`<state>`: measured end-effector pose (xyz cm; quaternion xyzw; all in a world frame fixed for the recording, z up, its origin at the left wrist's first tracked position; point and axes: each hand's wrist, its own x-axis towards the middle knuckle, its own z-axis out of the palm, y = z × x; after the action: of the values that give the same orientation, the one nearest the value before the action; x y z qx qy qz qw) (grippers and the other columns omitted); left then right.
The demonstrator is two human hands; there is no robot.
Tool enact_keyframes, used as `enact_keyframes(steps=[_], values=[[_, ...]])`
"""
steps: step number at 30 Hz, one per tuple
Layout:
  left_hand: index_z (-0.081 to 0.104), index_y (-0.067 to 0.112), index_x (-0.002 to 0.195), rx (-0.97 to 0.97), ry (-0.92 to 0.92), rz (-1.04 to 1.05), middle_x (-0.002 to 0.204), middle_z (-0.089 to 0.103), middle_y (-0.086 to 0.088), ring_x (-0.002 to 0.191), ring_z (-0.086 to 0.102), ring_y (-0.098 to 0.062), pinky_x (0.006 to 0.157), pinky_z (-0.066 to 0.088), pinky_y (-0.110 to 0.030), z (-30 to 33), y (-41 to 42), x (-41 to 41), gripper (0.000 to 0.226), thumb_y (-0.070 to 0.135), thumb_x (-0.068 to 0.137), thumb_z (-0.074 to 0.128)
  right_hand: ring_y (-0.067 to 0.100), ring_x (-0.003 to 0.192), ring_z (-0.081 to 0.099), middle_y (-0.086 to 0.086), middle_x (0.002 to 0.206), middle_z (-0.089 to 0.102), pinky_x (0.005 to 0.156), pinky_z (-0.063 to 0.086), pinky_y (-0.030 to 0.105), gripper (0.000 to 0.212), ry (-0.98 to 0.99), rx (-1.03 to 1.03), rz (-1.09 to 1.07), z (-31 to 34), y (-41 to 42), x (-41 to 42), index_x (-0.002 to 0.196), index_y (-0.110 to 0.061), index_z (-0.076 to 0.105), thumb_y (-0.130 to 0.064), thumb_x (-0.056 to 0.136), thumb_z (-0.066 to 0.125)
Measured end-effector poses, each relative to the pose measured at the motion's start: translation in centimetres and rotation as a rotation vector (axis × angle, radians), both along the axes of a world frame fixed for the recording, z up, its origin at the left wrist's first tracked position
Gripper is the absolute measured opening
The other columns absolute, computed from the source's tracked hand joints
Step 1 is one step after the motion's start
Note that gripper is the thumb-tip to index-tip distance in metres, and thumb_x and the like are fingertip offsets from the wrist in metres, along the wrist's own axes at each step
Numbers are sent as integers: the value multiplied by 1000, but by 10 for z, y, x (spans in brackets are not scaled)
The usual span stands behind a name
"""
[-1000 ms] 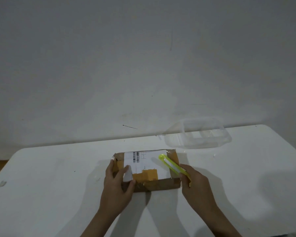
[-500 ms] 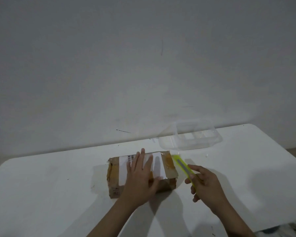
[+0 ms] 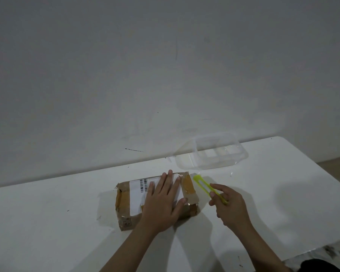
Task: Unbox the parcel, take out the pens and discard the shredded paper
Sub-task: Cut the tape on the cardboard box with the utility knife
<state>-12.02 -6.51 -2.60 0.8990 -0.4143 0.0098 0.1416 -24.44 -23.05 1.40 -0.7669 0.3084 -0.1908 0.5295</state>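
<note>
— Pressing my left hand (image 3: 162,201) flat, fingers straight, on the taped parcel (image 3: 155,200), lower centre of the frame.

— And the right?

— My right hand (image 3: 229,206) pinches a yellow-green cutter (image 3: 205,188) just right of the parcel, clear container (image 3: 212,155) above on the white table (image 3: 47,222).

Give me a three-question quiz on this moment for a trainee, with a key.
1. True or false: the brown taped cardboard parcel is already open.
2. Which hand holds the slim yellow-green plastic cutter?
3. The left hand is: A) lifting the parcel, B) pressing flat on top of it, C) off the white table.

Key: 1 false, it is taped shut. 2 the right hand. 3 B. The clear plastic container sits behind, untouched.
</note>
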Motion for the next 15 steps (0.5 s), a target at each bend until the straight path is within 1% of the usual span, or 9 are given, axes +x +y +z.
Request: enact_keyframes(steps=[5, 9, 15], values=[[-2, 32, 149, -7, -12, -1, 157, -15, 6, 142, -22, -10, 115, -9, -41, -1, -1, 0, 65, 61, 93, 11, 2, 36, 51, 6, 65, 68, 32, 32, 10, 19, 3, 0, 2, -1, -1, 3, 106, -19, 66, -12, 89, 61], [0, 32, 150, -14, -19, 0, 157, -13, 6, 142, -21, -11, 115, -7, -42, -2, 0, 0, 65, 61, 93, 11, 1, 36, 51, 7, 65, 68, 33, 33, 10, 19, 6, -13, 14, -1, -2, 6, 106, -18, 66, -11, 89, 61], [3, 31, 150, -29, -20, 6, 158, -10, 6, 143, -18, -11, 115, -6, -42, -3, -1, 1, 66, 62, 92, 11, -1, 39, 54, 3, 66, 68, 40, 38, 11, 20, 65, -67, 66, 3, -12, 10, 107, -17, 68, -14, 88, 62]])
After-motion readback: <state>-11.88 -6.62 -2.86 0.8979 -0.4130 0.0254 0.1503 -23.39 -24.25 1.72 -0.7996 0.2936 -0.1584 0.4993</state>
